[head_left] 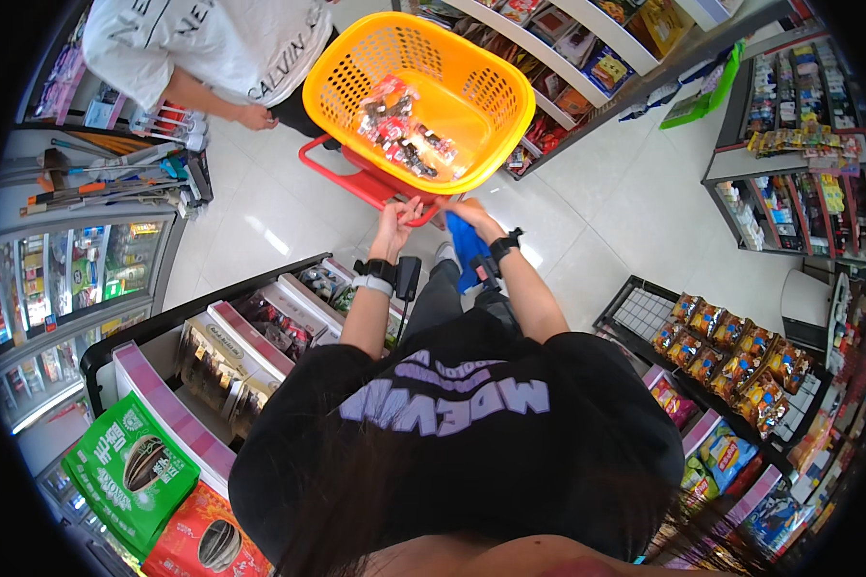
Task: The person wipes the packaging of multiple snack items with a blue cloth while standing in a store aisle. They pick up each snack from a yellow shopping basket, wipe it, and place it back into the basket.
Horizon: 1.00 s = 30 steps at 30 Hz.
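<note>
A yellow plastic shopping basket (514, 137) with perforated sides sits on a red-framed cart (353, 184). Several small dark and red wrapped packets (397, 130) lie loose on its bottom. My left hand (398, 218) is curled at the near end of the cart's red handle, just below the basket rim. Close by on the right, my right hand (473, 218) is at the basket's near edge, and a blue cloth or bag (468, 249) hangs from beneath its fingers. The fingertips of this hand are partly hidden. Both wrists wear dark bands, and the left also has a light one.
Another person (216, 58) in a white shirt stands beyond the cart on the left. Snack shelves (570, 65) rise behind the basket. A shelf with bagged goods (209, 389) is at my left, glass-door coolers (79, 267) farther left, and a wire rack of snack bags (729, 346) at my right.
</note>
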Each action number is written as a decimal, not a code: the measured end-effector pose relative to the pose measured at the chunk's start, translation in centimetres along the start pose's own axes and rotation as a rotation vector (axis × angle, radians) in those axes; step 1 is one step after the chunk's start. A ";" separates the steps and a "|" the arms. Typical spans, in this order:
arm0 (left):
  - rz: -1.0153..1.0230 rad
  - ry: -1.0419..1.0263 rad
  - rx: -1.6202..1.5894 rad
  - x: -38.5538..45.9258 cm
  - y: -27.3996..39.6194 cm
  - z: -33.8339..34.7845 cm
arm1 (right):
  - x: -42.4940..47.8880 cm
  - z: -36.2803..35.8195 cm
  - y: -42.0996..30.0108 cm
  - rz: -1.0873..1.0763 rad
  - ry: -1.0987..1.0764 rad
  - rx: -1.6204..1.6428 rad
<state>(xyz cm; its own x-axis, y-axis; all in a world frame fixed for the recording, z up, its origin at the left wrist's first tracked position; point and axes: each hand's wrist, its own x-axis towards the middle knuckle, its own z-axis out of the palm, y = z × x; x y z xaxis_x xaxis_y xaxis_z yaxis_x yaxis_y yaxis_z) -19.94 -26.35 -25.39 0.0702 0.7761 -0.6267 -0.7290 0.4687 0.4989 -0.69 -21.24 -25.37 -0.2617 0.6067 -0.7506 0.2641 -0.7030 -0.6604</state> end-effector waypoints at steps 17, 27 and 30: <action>-0.080 0.156 -0.168 -6.8 -11.2 5.4 | -4.7 0.4 11.4 -0.002 0.227 0.553; -0.194 0.120 -0.071 -10.4 -18.9 9.4 | -8.8 -4.4 19.8 -0.048 0.390 0.494; -0.209 0.085 -0.099 -10.4 -22.8 9.1 | -12.3 -6.2 20.9 -0.053 0.364 0.649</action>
<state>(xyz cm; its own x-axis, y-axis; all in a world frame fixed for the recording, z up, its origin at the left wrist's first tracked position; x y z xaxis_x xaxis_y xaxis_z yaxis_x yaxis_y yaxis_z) 2.16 -41.24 -24.78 0.1719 0.6263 -0.7604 -0.7684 0.5683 0.2944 13.79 -41.12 -30.08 0.0946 0.6511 -0.7531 -0.3713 -0.6788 -0.6335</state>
